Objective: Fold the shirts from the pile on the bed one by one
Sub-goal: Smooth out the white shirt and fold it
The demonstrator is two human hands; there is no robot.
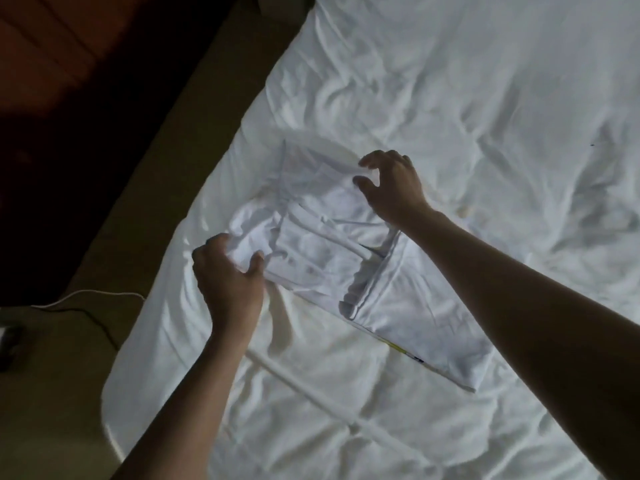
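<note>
Head view: white shirt [322, 258] lies on the bed [485, 98], near its left edge, partly folded into a long strip running from upper left to lower right; a hem band crosses the middle; a sliver of yellow and dark print shows at the lower edge.

Left hand [228, 271] grips the bunched near-left end, thumb on top, fingers curled under the cloth; right hand [391, 185] pinches a raised fold at the far edge between thumb and fingertips.

Handling, by judgement: light, thin, limp cloth; no stiffness, sags and creases wherever unsupported; likely slides easily on the sheet; not fragile. Best taken at corners or along a folded edge, both hands well apart, so the layers keep aligned.

Surface: white bedding, soft, heavily wrinkled, with a stitched seam line toward the person; shirt and sheet nearly the same colour, so edges are hard to read. No pile of shirts in view.

Room: dim; olive-brown floor [52, 393] left of the bed; a white cable [93, 293] trails across it; dark reddish area upper left, nature unclear.
</note>
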